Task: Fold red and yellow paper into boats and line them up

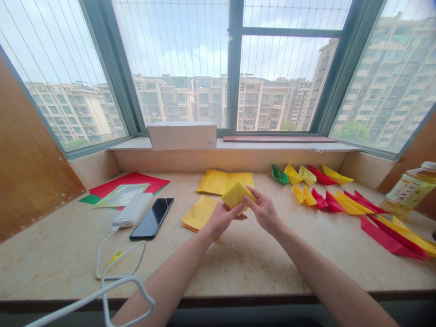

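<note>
Folded yellow paper [237, 193]: I can't see its lower part, which fingers cover.
Left grip [221, 217]: some fingertips are lost to me behind the paper.
Right grip [265, 208]: its fingers are partly hidden there too.
Yellow stack [196, 212]: my view of its right side is blocked by the left grip.
Green sheet [89, 199]: mostly covered by the red sheet [136, 180].
White box [180, 136]: print too small for me to read.
Bottle [411, 188]: cut by the right edge, label lettering blurred.
White cable [80, 303]: leaves my picture at the bottom.
</note>
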Action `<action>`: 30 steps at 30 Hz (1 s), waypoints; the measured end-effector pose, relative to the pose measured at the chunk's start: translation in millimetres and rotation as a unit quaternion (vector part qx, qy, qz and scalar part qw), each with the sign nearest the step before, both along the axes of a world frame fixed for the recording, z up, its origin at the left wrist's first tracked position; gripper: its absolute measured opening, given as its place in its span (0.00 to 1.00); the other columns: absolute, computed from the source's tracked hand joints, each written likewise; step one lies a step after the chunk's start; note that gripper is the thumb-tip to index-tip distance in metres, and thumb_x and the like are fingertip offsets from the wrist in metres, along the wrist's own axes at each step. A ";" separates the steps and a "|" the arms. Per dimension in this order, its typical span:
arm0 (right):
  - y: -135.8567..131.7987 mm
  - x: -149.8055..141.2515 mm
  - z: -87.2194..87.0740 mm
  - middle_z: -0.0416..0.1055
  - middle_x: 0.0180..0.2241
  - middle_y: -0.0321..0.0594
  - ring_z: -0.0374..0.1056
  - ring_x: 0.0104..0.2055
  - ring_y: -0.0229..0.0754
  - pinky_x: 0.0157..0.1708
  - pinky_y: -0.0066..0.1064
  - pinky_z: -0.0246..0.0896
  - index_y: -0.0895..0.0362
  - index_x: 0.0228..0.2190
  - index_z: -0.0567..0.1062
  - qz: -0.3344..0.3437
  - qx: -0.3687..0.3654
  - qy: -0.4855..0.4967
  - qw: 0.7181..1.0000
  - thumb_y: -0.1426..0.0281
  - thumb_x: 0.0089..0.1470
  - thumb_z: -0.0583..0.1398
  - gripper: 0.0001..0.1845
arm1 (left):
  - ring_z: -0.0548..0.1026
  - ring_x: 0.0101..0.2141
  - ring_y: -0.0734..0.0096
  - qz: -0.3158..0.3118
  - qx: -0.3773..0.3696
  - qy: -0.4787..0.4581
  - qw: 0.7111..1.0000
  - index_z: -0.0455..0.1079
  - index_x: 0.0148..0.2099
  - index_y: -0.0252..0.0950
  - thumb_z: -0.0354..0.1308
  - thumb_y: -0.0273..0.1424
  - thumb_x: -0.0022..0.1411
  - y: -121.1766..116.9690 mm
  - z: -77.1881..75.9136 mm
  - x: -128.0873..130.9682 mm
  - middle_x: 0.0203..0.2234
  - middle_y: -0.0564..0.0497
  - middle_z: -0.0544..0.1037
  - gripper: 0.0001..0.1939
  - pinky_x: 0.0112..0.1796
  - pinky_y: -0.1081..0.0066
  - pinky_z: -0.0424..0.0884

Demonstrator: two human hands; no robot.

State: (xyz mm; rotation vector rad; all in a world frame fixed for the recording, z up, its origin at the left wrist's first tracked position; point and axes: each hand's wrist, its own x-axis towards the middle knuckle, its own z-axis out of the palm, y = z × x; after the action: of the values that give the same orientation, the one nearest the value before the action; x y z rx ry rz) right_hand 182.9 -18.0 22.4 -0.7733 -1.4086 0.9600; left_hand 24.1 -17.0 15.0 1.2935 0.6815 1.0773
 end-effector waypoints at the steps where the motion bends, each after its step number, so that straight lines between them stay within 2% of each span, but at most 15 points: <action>1: -1.2 -0.1 1.2 0.76 0.45 0.42 0.72 0.45 0.48 0.45 0.37 0.67 0.54 0.50 0.74 0.010 0.000 -0.005 1.000 0.55 0.51 0.63 0.26 | 0.79 0.29 0.66 0.001 0.001 0.000 1.000 0.72 0.48 0.30 0.67 0.41 0.53 0.2 -1.1 0.1 0.37 0.42 0.79 0.25 0.37 0.63 0.75; 5: -5.5 2.1 8.7 0.78 0.36 0.40 0.72 0.38 0.45 0.39 0.33 0.66 0.56 0.42 0.78 0.035 0.000 -0.035 0.999 0.53 0.56 0.58 0.21 | 0.80 0.37 0.59 -0.024 0.024 0.031 0.999 0.71 0.50 0.31 0.65 0.41 0.55 1.8 -2.9 -1.0 0.40 0.40 0.79 0.25 0.35 0.67 0.73; 7: -6.4 3.9 10.9 0.77 0.31 0.39 0.71 0.35 0.44 0.36 0.32 0.65 0.57 0.37 0.79 0.035 -0.010 -0.042 0.998 0.52 0.58 0.56 0.22 | 0.79 0.39 0.57 -0.032 0.034 0.053 0.998 0.72 0.51 0.32 0.63 0.42 0.57 2.3 -2.3 -2.1 0.41 0.39 0.79 0.24 0.34 0.68 0.72; 11: -6.9 6.4 10.3 0.76 0.30 0.39 0.69 0.34 0.44 0.36 0.32 0.63 0.58 0.36 0.78 0.061 -0.027 -0.041 0.997 0.51 0.57 0.56 0.23 | 0.79 0.41 0.55 -0.046 0.046 0.067 0.996 0.72 0.50 0.31 0.61 0.42 0.59 1.5 -0.5 -4.5 0.40 0.38 0.80 0.23 0.37 0.66 0.72; 15: -7.4 5.0 8.5 0.74 0.28 0.39 0.68 0.32 0.43 0.34 0.32 0.62 0.58 0.34 0.77 0.068 -0.021 -0.035 0.997 0.50 0.56 0.57 0.23 | 0.79 0.41 0.54 -0.064 0.033 0.029 0.997 0.72 0.51 0.32 0.63 0.41 0.58 -1.8 1.1 -4.9 0.44 0.38 0.79 0.23 0.39 0.64 0.72; 18: -8.5 2.3 7.9 0.72 0.27 0.38 0.66 0.31 0.42 0.33 0.31 0.61 0.57 0.33 0.76 0.079 -0.012 -0.028 0.996 0.50 0.56 0.57 0.22 | 0.80 0.41 0.55 -0.055 0.012 -0.014 0.998 0.70 0.54 0.34 0.64 0.41 0.57 -3.8 1.8 -3.8 0.49 0.38 0.76 0.25 0.43 0.61 0.72; 20: -9.7 1.0 7.4 0.71 0.27 0.37 0.65 0.30 0.41 0.32 0.31 0.60 0.57 0.32 0.74 0.088 -0.017 -0.033 0.995 0.50 0.55 0.58 0.22 | 0.80 0.39 0.56 -0.033 0.011 -0.011 0.999 0.69 0.54 0.33 0.63 0.42 0.58 -3.4 1.3 -3.2 0.48 0.38 0.77 0.25 0.41 0.61 0.73; 22: -11.2 0.4 7.0 0.68 0.25 0.37 0.62 0.28 0.39 0.29 0.30 0.58 0.57 0.30 0.73 0.103 -0.033 -0.041 0.993 0.49 0.56 0.57 0.23 | 0.80 0.37 0.56 -0.022 0.024 0.020 0.999 0.71 0.51 0.32 0.62 0.43 0.58 -2.0 0.3 -3.1 0.41 0.39 0.79 0.24 0.36 0.64 0.73; 25: -13.0 0.9 8.5 0.63 0.20 0.35 0.57 0.22 0.36 0.24 0.29 0.54 0.58 0.24 0.69 0.147 -0.065 -0.034 0.986 0.47 0.60 0.49 0.29 | 0.81 0.36 0.56 -0.040 0.053 0.070 0.995 0.71 0.47 0.31 0.60 0.45 0.59 -0.8 -1.1 -3.3 0.34 0.41 0.81 0.23 0.31 0.69 0.71; 27: -13.2 2.3 11.0 0.62 0.19 0.35 0.55 0.21 0.35 0.23 0.29 0.52 0.58 0.23 0.67 0.186 -0.073 -0.042 0.979 0.46 0.60 0.47 0.30 | 0.81 0.35 0.57 -0.053 0.067 0.087 0.993 0.71 0.47 0.32 0.59 0.45 0.60 -1.1 -1.8 -3.9 0.35 0.41 0.81 0.22 0.30 0.71 0.70; 30: -11.7 6.0 13.8 0.62 0.19 0.35 0.57 0.20 0.35 0.23 0.29 0.53 0.58 0.24 0.68 0.218 -0.065 -0.085 0.970 0.45 0.59 0.49 0.30 | 0.81 0.35 0.58 -0.071 0.069 0.090 0.991 0.72 0.46 0.31 0.59 0.45 0.60 -1.9 -3.3 -5.6 0.36 0.40 0.81 0.22 0.30 0.71 0.70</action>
State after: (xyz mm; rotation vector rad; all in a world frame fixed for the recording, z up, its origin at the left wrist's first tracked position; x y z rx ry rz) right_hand 188.9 -29.7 36.2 -0.6651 -1.7188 1.3612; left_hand 18.5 -18.8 11.7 1.5484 0.6466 0.9130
